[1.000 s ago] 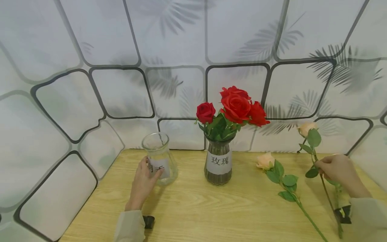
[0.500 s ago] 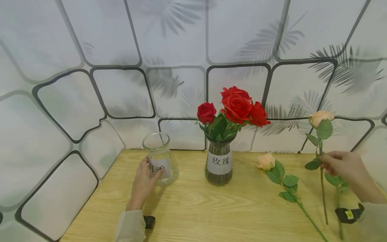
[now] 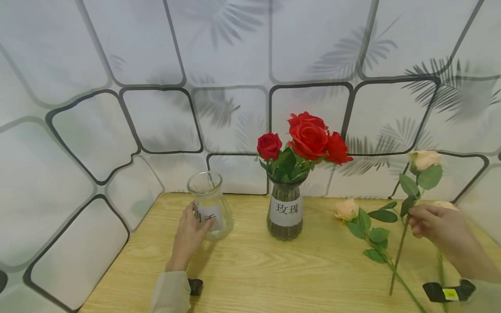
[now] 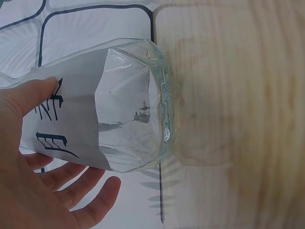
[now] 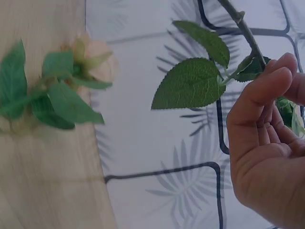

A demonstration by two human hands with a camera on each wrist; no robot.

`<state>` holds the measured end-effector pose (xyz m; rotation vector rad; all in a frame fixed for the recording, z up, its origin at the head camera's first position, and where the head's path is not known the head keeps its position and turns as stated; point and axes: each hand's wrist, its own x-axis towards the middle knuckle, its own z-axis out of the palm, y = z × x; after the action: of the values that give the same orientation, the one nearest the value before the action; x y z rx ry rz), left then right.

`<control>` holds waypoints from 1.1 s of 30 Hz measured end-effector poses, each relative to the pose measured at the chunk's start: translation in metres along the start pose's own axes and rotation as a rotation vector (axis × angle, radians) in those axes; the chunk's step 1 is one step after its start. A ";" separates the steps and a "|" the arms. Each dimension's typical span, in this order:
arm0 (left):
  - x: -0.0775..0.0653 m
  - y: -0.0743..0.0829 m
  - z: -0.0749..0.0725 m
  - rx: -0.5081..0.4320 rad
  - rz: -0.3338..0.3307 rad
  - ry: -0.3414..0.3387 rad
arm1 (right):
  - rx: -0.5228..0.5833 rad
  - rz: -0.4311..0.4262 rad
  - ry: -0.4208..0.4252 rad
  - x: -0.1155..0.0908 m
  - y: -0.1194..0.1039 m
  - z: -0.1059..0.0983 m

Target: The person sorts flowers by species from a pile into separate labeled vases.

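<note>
At the left of the table, my left hand [image 3: 188,243] grips a clear glass vase [image 3: 225,219] that bears a white paper label. In the left wrist view the thumb of that left hand [image 4: 43,186] presses the label on the upright vase [image 4: 131,105], with the other fingers around its side. At the right, my right hand [image 3: 442,237] pinches the stem of a peach rose [image 3: 427,160], raised above the table and slightly tilted, bloom up. The right wrist view has this stem [image 5: 244,29] between thumb and fingers of the right hand [image 5: 259,143].
A dark ribbed vase [image 3: 285,231] with several red roses [image 3: 309,138] stands in the middle. One peach rose [image 3: 346,209] lies right of it on the wooden table [image 3: 250,274]. Another peach rose [image 3: 447,204] is partly hidden behind my right hand. A patterned cloth backdrop [image 3: 235,121] rises behind.
My right hand has lifted the peach rose and tilted it, its bloom shifting right and its stem end swinging left. My left hand stays on the glass vase.
</note>
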<state>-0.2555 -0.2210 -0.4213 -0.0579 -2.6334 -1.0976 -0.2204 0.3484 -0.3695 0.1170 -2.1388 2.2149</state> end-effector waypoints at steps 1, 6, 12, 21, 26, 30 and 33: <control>0.001 0.000 0.000 -0.005 0.001 0.001 | 0.050 -0.001 -0.020 -0.001 0.002 0.002; -0.001 0.001 0.000 -0.017 -0.003 -0.002 | 0.172 0.005 -0.099 -0.006 0.011 0.013; 0.000 0.000 0.000 -0.021 -0.002 0.005 | 0.327 -0.012 -0.229 -0.009 0.024 0.026; 0.000 0.001 0.000 -0.024 0.005 0.005 | 0.397 -0.016 -0.280 -0.012 0.038 0.053; 0.000 0.001 0.001 -0.019 0.009 0.019 | 0.422 -0.032 -0.311 -0.013 0.041 0.070; 0.000 -0.001 0.001 -0.012 0.007 0.013 | 0.446 -0.065 -0.323 -0.012 0.045 0.081; 0.001 -0.001 0.000 -0.013 0.009 0.011 | 0.459 -0.082 -0.325 -0.011 0.047 0.089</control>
<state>-0.2569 -0.2214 -0.4219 -0.0662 -2.6139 -1.1082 -0.2125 0.2583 -0.4140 0.6098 -1.6579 2.7459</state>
